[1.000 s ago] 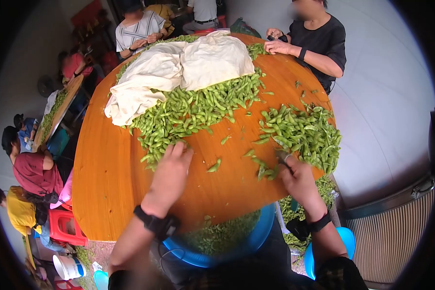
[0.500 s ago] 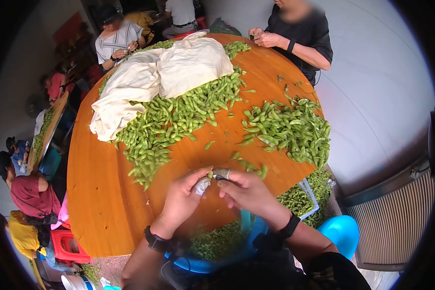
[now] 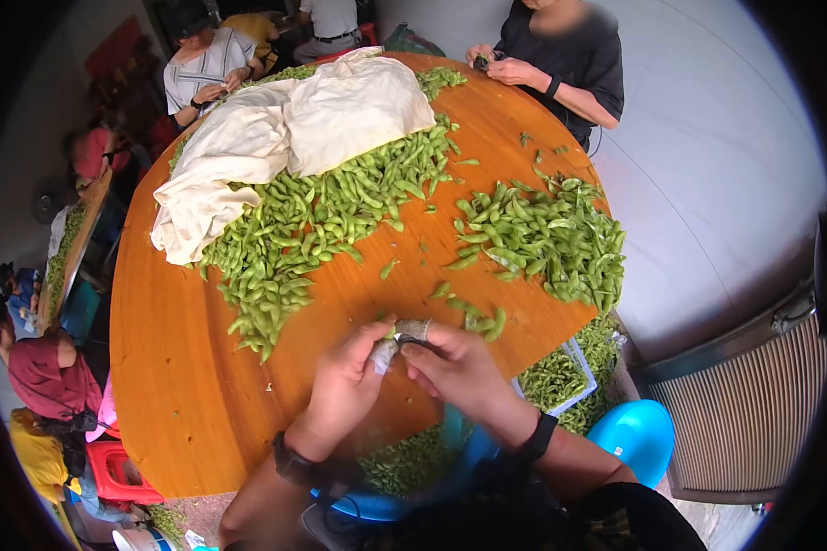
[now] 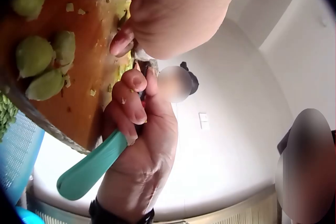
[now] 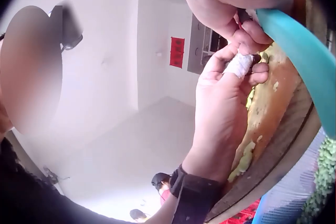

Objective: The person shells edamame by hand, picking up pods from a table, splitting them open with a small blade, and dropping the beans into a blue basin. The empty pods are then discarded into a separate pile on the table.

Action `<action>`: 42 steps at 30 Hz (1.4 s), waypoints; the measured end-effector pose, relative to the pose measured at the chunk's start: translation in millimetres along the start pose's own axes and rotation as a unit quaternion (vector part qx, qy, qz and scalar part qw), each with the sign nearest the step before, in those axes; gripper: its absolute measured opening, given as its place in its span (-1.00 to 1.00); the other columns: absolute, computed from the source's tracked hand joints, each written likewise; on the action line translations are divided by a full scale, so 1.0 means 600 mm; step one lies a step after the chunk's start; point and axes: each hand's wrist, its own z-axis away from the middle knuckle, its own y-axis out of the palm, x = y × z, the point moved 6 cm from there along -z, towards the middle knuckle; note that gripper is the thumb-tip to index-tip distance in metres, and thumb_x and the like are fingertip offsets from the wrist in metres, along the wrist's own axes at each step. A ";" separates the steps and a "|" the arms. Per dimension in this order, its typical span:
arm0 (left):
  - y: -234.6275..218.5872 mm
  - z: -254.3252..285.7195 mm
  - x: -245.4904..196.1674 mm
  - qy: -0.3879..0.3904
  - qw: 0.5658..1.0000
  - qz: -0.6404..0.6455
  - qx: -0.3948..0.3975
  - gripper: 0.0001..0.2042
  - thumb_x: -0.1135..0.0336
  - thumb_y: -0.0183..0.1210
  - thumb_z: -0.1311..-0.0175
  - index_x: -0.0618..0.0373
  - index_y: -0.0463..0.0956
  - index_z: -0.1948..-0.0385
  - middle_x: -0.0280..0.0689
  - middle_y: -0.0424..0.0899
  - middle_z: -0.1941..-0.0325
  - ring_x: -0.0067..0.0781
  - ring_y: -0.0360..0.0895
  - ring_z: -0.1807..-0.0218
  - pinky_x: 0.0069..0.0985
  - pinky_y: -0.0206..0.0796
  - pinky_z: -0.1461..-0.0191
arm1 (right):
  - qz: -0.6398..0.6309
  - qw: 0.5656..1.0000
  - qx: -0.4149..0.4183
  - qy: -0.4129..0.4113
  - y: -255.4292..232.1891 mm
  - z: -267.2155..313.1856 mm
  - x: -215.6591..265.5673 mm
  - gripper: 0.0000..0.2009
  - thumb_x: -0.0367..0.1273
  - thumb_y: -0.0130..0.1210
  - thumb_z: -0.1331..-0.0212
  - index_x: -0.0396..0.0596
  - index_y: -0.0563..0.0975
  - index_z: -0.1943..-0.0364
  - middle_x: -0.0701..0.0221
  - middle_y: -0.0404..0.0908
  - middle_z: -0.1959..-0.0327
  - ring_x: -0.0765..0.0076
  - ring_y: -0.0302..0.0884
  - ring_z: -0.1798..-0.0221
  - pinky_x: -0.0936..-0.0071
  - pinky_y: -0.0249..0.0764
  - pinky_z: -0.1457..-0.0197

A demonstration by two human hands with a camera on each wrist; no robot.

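Both hands meet over the near edge of the wooden table (image 3: 193,386). My left hand (image 3: 342,381), with a white wrap (image 5: 239,65) on its thumb, pinches a green soybean pod (image 3: 391,331), mostly hidden by the fingers. The fingers of my right hand (image 3: 473,367) curl round a tool with a teal handle (image 4: 89,174); its working end is hidden between the hands. A grey woven cover (image 3: 413,328) wraps the right index finger, right beside the pod. Below the hands sits a blue basin (image 3: 363,508) of green beans.
A large pod heap (image 3: 340,207) lies partly under cream cloths (image 3: 358,106); a second pile (image 3: 547,239) lies to the right. A few loose pods (image 3: 473,317) lie nearer. A crate (image 3: 579,390) of pods stands below the table's right edge. People (image 3: 570,64) sit across the table.
My hands came from the two pod piles to meet over the table's near edge, where the left now pinches a pod. Since half a second ago they have barely moved; the head view shifted slightly.
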 end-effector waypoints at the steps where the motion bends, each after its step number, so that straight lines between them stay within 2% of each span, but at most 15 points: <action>1: -0.002 0.000 -0.002 0.009 1.000 0.019 -0.023 -0.68 0.70 0.07 -0.22 0.22 0.52 0.01 -0.26 0.63 0.29 -0.54 0.62 0.33 -0.61 0.49 0.25 | 0.000 1.000 -0.002 0.002 0.001 -0.001 -0.002 -0.89 -0.42 0.03 -0.34 -0.07 0.59 0.20 0.60 0.48 0.54 0.77 0.31 0.63 0.74 0.25 0.59; 5: -0.004 -0.001 -0.003 0.015 0.999 0.025 -0.017 -0.72 0.68 0.06 -0.25 0.23 0.52 0.02 -0.28 0.63 0.32 -0.56 0.62 0.34 -0.61 0.49 0.25 | -0.050 0.999 -0.002 0.006 0.003 -0.006 -0.011 -0.89 -0.42 0.01 -0.35 -0.06 0.58 0.21 0.60 0.47 0.55 0.77 0.29 0.63 0.74 0.22 0.60; 8: -0.004 0.000 0.005 -0.019 0.998 0.067 -0.002 -0.72 0.68 0.05 -0.27 0.23 0.52 0.01 -0.30 0.64 0.33 -0.58 0.61 0.34 -0.62 0.49 0.24 | -0.057 0.998 -0.006 0.007 0.005 -0.005 -0.006 -0.88 -0.42 0.00 -0.35 -0.06 0.58 0.19 0.59 0.47 0.55 0.76 0.28 0.63 0.74 0.21 0.60; 10: -0.001 0.002 0.021 -0.055 0.988 0.140 0.025 -0.66 0.70 0.00 -0.27 0.21 0.48 -0.06 -0.27 0.61 0.20 -0.55 0.60 0.28 -0.61 0.47 0.16 | -0.059 0.998 -0.009 0.010 0.004 -0.006 -0.004 -0.88 -0.42 0.00 -0.36 -0.06 0.58 0.19 0.59 0.47 0.55 0.76 0.28 0.63 0.74 0.20 0.60; 12: -0.006 -0.001 0.021 -0.068 0.986 0.151 0.012 -0.70 0.69 0.00 -0.29 0.21 0.53 0.00 -0.32 0.66 0.28 -0.58 0.60 0.32 -0.62 0.48 0.21 | -0.087 0.996 0.000 0.014 0.005 -0.008 -0.006 -0.88 -0.42 0.00 -0.35 -0.06 0.58 0.19 0.59 0.47 0.57 0.75 0.28 0.63 0.74 0.20 0.59; 18: -0.007 -0.006 0.041 -0.210 0.915 0.343 0.036 -0.77 0.54 -0.01 -0.36 0.20 0.54 0.02 -0.27 0.65 0.24 -0.55 0.60 0.37 -0.59 0.50 0.25 | -0.079 0.995 0.028 0.053 0.002 -0.014 -0.005 -0.88 -0.41 0.01 -0.34 -0.04 0.58 0.19 0.58 0.48 0.57 0.75 0.28 0.67 0.75 0.16 0.64; 20: -0.011 -0.005 0.051 -0.219 0.905 0.363 0.039 -0.78 0.45 0.01 -0.38 0.20 0.53 0.01 -0.25 0.64 0.23 -0.53 0.60 0.39 -0.60 0.49 0.28 | -0.091 0.993 0.043 0.069 -0.001 -0.017 -0.007 -0.89 -0.41 0.02 -0.34 -0.04 0.59 0.20 0.58 0.48 0.58 0.75 0.28 0.68 0.74 0.15 0.65; 22: -0.008 -0.003 0.060 -0.253 0.856 0.447 0.064 -0.75 0.42 0.04 -0.38 0.19 0.48 -0.05 -0.25 0.64 0.22 -0.54 0.60 0.39 -0.64 0.47 0.32 | -0.103 0.990 0.058 0.083 -0.003 -0.020 -0.007 -0.89 -0.41 0.02 -0.34 -0.04 0.59 0.21 0.58 0.47 0.59 0.75 0.29 0.68 0.74 0.14 0.67; 25: -0.006 -0.006 0.047 -0.277 0.847 0.450 0.052 -0.73 0.42 0.06 -0.37 0.19 0.45 -0.07 -0.27 0.63 0.24 -0.57 0.59 0.41 -0.69 0.43 0.40 | -0.086 0.990 0.062 0.090 -0.003 -0.021 -0.005 -0.87 -0.38 0.02 -0.35 -0.06 0.59 0.19 0.57 0.50 0.57 0.74 0.29 0.68 0.74 0.12 0.67; 26: -0.003 -0.006 0.048 -0.278 0.848 0.449 0.051 -0.73 0.42 0.06 -0.37 0.19 0.45 -0.07 -0.27 0.63 0.24 -0.57 0.59 0.41 -0.69 0.43 0.40 | -0.056 0.995 0.046 0.067 -0.002 -0.020 0.001 -0.87 -0.39 0.01 -0.35 -0.06 0.59 0.19 0.57 0.50 0.57 0.74 0.30 0.68 0.74 0.14 0.65; 28: -0.004 -0.011 0.041 -0.198 0.933 0.293 0.058 -0.75 0.42 0.08 -0.36 0.20 0.43 -0.04 -0.29 0.62 0.27 -0.61 0.58 0.41 -0.71 0.40 0.45 | -0.028 0.998 0.030 0.044 0.002 -0.018 0.003 -0.87 -0.40 0.01 -0.35 -0.07 0.59 0.19 0.57 0.50 0.56 0.74 0.30 0.67 0.74 0.16 0.64; 32: -0.001 -0.004 0.033 -0.191 0.954 0.225 0.050 -0.80 0.44 0.01 -0.38 0.17 0.39 0.01 -0.34 0.58 0.27 -0.68 0.48 0.46 -0.73 0.28 0.50 | 0.002 1.000 0.003 0.000 0.003 -0.010 0.004 -0.89 -0.45 0.04 -0.31 -0.08 0.59 0.20 0.57 0.49 0.58 0.75 0.32 0.64 0.72 0.25 0.60; 36: -0.002 -0.002 0.037 -0.192 0.942 0.269 0.058 -0.81 0.45 -0.07 -0.38 0.15 0.38 0.03 -0.37 0.55 0.29 -0.69 0.40 0.48 -0.74 0.19 0.48 | 0.045 0.998 -0.017 -0.035 0.012 0.001 0.006 -0.87 -0.48 0.05 -0.29 -0.10 0.60 0.15 0.57 0.52 0.56 0.74 0.39 0.56 0.70 0.31 0.51; 38: 0.002 0.006 0.048 -0.260 0.864 0.427 0.062 -0.80 0.48 -0.14 -0.36 0.15 0.38 0.04 -0.38 0.52 0.31 -0.69 0.34 0.47 -0.74 0.15 0.45 | 0.054 0.997 -0.016 -0.046 0.017 0.010 0.009 -0.86 -0.49 0.06 -0.28 -0.11 0.60 0.15 0.57 0.52 0.55 0.75 0.40 0.52 0.70 0.32 0.48; 42: 0.003 0.012 0.034 -0.266 0.889 0.364 0.079 -0.78 0.54 -0.14 -0.32 0.14 0.40 0.06 -0.40 0.51 0.34 -0.69 0.34 0.46 -0.73 0.19 0.42 | 0.061 0.996 -0.025 -0.055 0.007 0.022 0.008 -0.83 -0.53 0.07 -0.24 -0.12 0.59 0.12 0.56 0.52 0.54 0.72 0.41 0.49 0.64 0.35 0.44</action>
